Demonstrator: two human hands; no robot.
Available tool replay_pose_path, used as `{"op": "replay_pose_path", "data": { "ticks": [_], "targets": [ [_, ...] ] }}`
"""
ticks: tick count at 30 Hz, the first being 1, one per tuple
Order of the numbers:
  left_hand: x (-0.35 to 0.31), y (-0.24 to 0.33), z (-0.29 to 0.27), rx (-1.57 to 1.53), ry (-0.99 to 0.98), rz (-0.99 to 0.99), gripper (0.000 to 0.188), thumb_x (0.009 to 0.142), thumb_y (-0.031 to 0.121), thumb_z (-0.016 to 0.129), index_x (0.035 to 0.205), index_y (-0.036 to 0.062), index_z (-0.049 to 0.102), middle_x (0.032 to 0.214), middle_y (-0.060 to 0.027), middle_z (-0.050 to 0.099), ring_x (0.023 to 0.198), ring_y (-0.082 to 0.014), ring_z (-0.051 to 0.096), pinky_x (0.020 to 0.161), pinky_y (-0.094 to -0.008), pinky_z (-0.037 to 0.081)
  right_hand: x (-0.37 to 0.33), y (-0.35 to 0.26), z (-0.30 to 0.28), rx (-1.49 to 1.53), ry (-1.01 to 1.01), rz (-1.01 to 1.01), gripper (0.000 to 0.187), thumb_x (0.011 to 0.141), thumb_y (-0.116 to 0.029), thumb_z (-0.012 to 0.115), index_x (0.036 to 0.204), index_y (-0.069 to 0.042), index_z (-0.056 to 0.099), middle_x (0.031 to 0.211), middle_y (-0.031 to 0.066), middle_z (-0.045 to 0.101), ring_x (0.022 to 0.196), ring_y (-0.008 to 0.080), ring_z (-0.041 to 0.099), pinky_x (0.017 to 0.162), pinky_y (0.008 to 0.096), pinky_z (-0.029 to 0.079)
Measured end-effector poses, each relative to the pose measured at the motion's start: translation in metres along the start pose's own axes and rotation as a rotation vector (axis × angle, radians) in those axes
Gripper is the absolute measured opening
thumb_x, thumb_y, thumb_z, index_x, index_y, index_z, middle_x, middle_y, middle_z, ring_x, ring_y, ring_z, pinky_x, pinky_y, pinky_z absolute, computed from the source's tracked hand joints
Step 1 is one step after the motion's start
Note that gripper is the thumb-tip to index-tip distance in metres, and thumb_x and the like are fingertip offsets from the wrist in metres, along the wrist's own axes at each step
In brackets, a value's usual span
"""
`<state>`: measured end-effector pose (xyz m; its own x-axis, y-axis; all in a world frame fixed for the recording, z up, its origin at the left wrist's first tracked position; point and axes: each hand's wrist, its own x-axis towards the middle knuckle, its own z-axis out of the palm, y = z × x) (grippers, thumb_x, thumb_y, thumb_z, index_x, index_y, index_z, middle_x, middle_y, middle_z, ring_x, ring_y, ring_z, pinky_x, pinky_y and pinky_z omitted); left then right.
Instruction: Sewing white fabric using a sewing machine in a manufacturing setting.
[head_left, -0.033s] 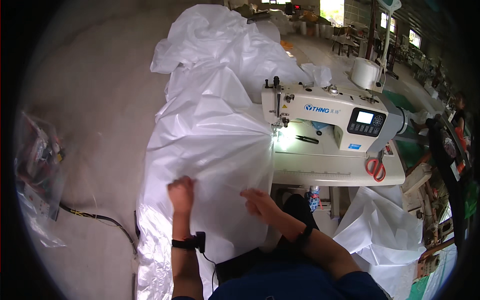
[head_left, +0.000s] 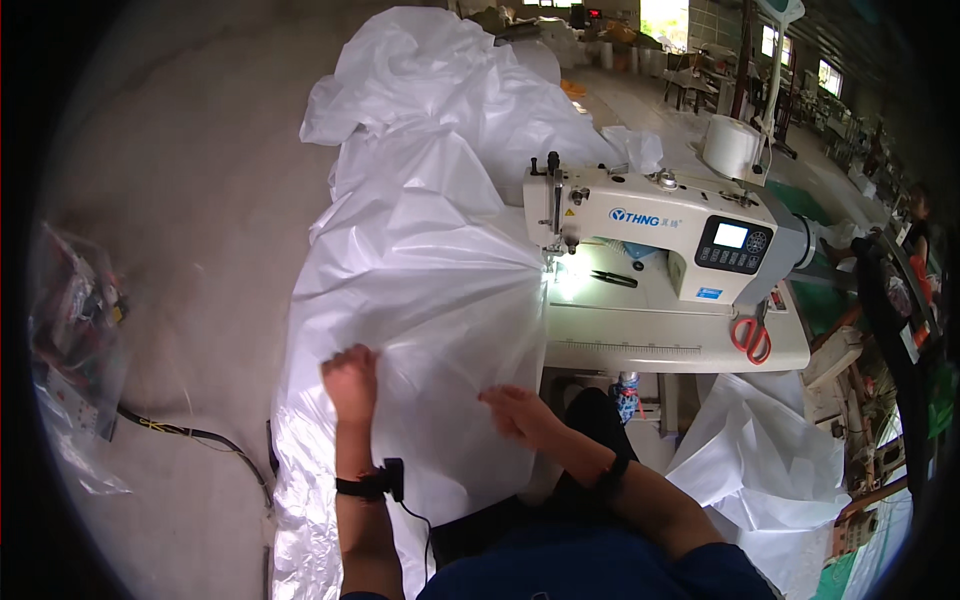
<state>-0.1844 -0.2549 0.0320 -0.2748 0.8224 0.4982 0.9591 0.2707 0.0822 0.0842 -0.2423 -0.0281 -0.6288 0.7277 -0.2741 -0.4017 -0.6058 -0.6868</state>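
A large sheet of thin white plastic-like material [head_left: 440, 300] spreads over the work surface and runs up to the needle area of a white sewing machine [head_left: 640, 220]. My left hand [head_left: 350, 382], closed like a fist, grips the sheet on its left part. Further right, my right hand [head_left: 515, 412] is closed too, with thumb and forefinger pinched on the sheet near its right side. Creases fan out from under the lit presser foot toward both hands. Exactly how much material lies inside my fingers is hidden.
Black thread snips [head_left: 614, 279] lie on the machine bed, and red-handled scissors [head_left: 751, 338] at its right. A white thread cone [head_left: 731, 148] stands behind. More white sheeting [head_left: 765, 455] hangs at lower right. A clear bag [head_left: 80, 340] and a black cable [head_left: 200, 436] are at left.
My left hand has shifted a little left and up, its forearm moving left with it. My right hand is nearly where it was, slightly lower. The machine and tools stay put.
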Motion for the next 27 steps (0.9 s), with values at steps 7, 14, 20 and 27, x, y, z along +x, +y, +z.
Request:
{"op": "replay_pose_path", "data": {
  "ticks": [7, 14, 20, 27],
  "targets": [
    [-0.017, 0.067, -0.061, -0.937, 0.367, 0.258, 0.017, 0.074, 0.007, 0.061, 0.09, 0.0042, 0.059, 0.096, -0.017, 0.058, 0.092, -0.0332, 0.057, 0.085, -0.0405, 0.043, -0.01, 0.021, -0.003, -0.312, -0.043, 0.232, 0.023, 0.087, -0.026, 0.059, 0.097, -0.006, 0.062, 0.059, -0.0057, 0.042, 0.046, 0.0038, 0.035, 0.041, 0.0205, 0.026],
    [-0.08, 0.053, 0.08, -0.352, -0.151, -0.019, 0.025, 0.083, 0.014, 0.052, 0.104, 0.0024, 0.059, 0.106, -0.0158, 0.06, 0.101, -0.0311, 0.056, 0.086, -0.0368, 0.046, -0.005, 0.025, -0.008, -0.656, 0.11, 0.006, 0.032, 0.087, -0.027, 0.06, 0.106, -0.002, 0.061, 0.081, 0.0003, 0.06, 0.075, 0.007, 0.053, 0.067, 0.0222, 0.043],
    [-0.077, -0.038, 0.114, -0.229, -0.29, -0.358, 0.026, 0.084, 0.015, 0.051, 0.106, 0.0027, 0.058, 0.105, -0.0154, 0.059, 0.102, -0.0303, 0.056, 0.085, -0.0367, 0.045, -0.003, 0.027, -0.013, -0.528, 0.006, 0.065, 0.027, 0.088, -0.021, 0.057, 0.106, -0.001, 0.059, 0.093, 0.0047, 0.061, 0.083, 0.0103, 0.056, 0.077, 0.0246, 0.045],
    [-0.051, -0.072, 0.115, -0.272, -0.429, -0.292, 0.027, 0.084, 0.015, 0.05, 0.108, 0.003, 0.057, 0.105, -0.015, 0.059, 0.102, -0.0293, 0.055, 0.085, -0.0365, 0.045, -0.001, 0.027, -0.006, -0.558, 0.153, 0.071, 0.026, 0.091, -0.022, 0.052, 0.104, 0.001, 0.052, 0.093, 0.0097, 0.06, 0.085, 0.0172, 0.06, 0.072, 0.0277, 0.05]
  ]
}}
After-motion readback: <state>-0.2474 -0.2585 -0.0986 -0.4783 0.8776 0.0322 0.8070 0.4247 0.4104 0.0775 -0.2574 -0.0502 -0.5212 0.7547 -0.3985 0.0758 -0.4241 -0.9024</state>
